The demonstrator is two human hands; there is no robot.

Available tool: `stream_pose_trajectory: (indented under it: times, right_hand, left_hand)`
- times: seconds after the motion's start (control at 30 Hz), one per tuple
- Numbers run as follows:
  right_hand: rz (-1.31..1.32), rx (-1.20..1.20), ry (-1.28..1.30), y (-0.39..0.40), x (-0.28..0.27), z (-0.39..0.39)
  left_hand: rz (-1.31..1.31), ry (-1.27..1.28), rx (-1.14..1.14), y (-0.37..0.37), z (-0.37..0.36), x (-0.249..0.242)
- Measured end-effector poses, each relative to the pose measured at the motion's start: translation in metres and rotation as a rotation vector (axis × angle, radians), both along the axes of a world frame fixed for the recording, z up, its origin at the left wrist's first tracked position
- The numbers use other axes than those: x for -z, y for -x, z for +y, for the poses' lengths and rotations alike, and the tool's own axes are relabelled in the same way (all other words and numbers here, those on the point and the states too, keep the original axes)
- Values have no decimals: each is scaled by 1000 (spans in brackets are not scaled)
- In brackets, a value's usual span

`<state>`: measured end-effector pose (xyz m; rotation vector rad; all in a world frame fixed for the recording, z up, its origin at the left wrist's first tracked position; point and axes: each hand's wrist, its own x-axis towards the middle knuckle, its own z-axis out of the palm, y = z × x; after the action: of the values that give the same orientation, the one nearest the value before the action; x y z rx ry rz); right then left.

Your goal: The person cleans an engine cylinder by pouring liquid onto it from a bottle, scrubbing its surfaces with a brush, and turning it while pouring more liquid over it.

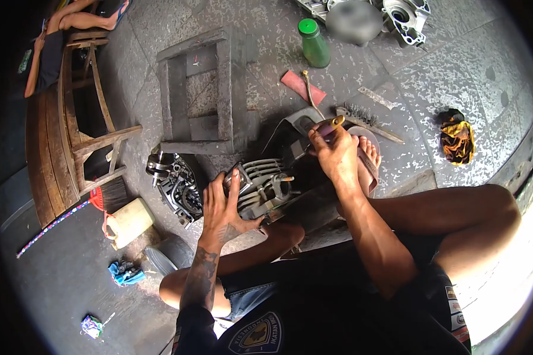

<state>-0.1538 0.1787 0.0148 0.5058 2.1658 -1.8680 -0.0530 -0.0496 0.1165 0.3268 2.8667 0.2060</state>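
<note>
Between my knees lies a finned engine cylinder (265,177), a grey metal part with a dark block beside it. My left hand (220,204) grips its left side, fingers over the top and thumb along the near edge. My right hand (339,157) is closed around a tool with a dark and yellow handle (330,126). The tool's working end is hidden or too dark to make out. Left of the cylinder, an opened crankcase with gears (183,189) rests on the floor. A bristled brush (370,124) lies just beyond my right hand, near my foot.
Ahead stand a dark stool-like frame (224,94) and a green bottle (315,46). Red sheet (293,83) and metal engine casings (405,21) lie there too. To the left are a wooden bench (48,157), a person (50,56) and a jerrycan (131,222). A yellow-black rag (458,142) lies right.
</note>
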Motion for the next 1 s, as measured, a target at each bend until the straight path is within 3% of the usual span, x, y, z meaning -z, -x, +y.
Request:
stream_pose_trajectory:
  times: [0.07, 0.13, 0.2, 0.37, 0.47, 0.6, 0.67, 0.73, 0.8, 0.87, 0.93, 1.0]
  right_hand:
    - [-136, 33, 262, -7, 5, -8]
    - [-114, 13, 215, -15, 12, -10]
    - [5, -190, -121, -18, 13, -12]
    - [-48, -49, 156, -13, -12, -19]
    - [30, -136, -12, -18, 5, -20]
    - [-6, -124, 29, -13, -17, -24]
    - [19, -60, 83, -22, 0, -28]
    - [21, -143, -96, -19, 15, -25]
    - [-25, -168, -57, -11, -6, -27]
    - [16, -49, 106, -13, -21, -27]
    - [-33, -22, 111, -17, 7, -28]
    - [12, -116, -38, -15, 2, -29]
  left_hand:
    - [16, -19, -2, 1, -3, 4]
    - [14, -32, -8, -2, -3, 4]
    - [17, -33, 5, 0, -2, 4]
    - [50, 9, 5, 1, -4, 10]
    - [57, -2, 15, 3, -4, 6]
    - [52, 30, 36, 2, -5, 7]
    - [48, 16, 1, 0, -4, 6]
    - [32, 27, 17, 4, -2, 5]
    - [76, -11, 75, 8, -5, 11]
    - [61, 5, 32, 4, -4, 11]
    - [103, -22, 26, 4, -5, 13]
    - [54, 4, 32, 4, -4, 10]
